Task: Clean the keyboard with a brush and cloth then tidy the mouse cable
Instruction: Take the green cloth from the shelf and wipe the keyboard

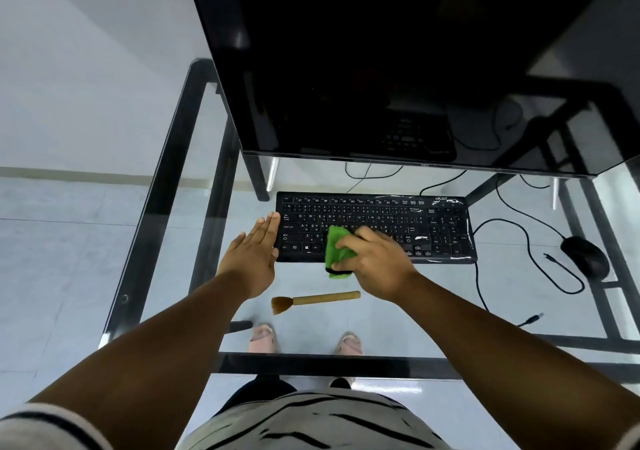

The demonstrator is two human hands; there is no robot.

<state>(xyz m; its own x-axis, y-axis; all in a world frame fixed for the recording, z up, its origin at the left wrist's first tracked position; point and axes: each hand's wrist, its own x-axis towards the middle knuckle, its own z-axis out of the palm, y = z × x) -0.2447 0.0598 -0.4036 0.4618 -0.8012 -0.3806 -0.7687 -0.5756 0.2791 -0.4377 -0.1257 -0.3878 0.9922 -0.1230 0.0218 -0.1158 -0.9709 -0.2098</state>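
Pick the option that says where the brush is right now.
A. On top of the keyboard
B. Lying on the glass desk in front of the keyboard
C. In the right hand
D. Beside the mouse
B: the brush lies untouched on the glass desk, nearer the person than the keyboard; the right hand holds the green cloth instead.

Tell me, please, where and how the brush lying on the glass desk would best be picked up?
Probably by the wooden handle of the brush, from above, with fingers across its width. It lies flat on the glass desk, bristles pointing left, handle bare and free of both hands.

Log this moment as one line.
right hand: wiping black keyboard with green cloth | left hand: steadying it | wooden brush: idle
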